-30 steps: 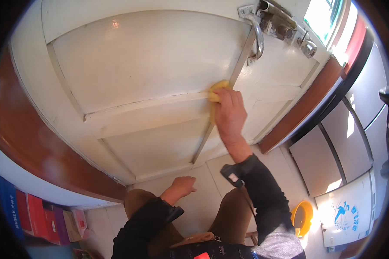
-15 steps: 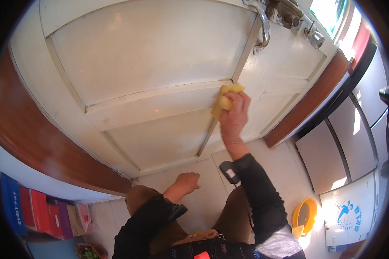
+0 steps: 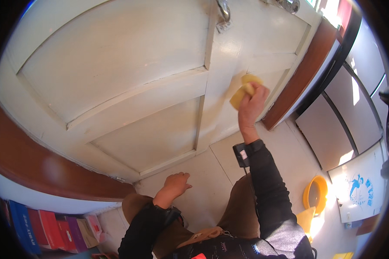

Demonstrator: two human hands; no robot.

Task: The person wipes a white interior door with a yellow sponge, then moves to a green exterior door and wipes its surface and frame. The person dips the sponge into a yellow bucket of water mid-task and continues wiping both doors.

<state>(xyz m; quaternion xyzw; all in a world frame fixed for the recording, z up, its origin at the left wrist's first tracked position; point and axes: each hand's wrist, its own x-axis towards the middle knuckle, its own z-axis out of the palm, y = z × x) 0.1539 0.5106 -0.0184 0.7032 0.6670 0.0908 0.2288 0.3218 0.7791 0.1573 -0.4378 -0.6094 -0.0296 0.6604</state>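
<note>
My right hand (image 3: pixel 253 103) is closed round a folded yellow cloth (image 3: pixel 239 97), held against the lower part of the white panelled door (image 3: pixel 138 56), to the right of its middle upright. My left hand (image 3: pixel 173 187) hangs above the floor near my left knee, touching nothing, with fingers loosely bent and the thumb apart. A metal pull handle (image 3: pixel 223 12) is fixed to the door above the cloth. Part of a lock (image 3: pixel 289 5) shows at the top edge.
Brown wooden frame (image 3: pixel 296 71) borders the door. A yellow basin (image 3: pixel 312 195) stands on the tiled floor (image 3: pixel 203 177) at right, near a white box with blue print (image 3: pixel 358 190) and a grey cabinet (image 3: pixel 320 134). Colourful boxes (image 3: pixel 56 228) line the lower left.
My right hand has moved the cloth rightward, away from the panel corner by the middle upright. The view has shifted, so the handle sits higher and further left. My left hand stays near my knee.
</note>
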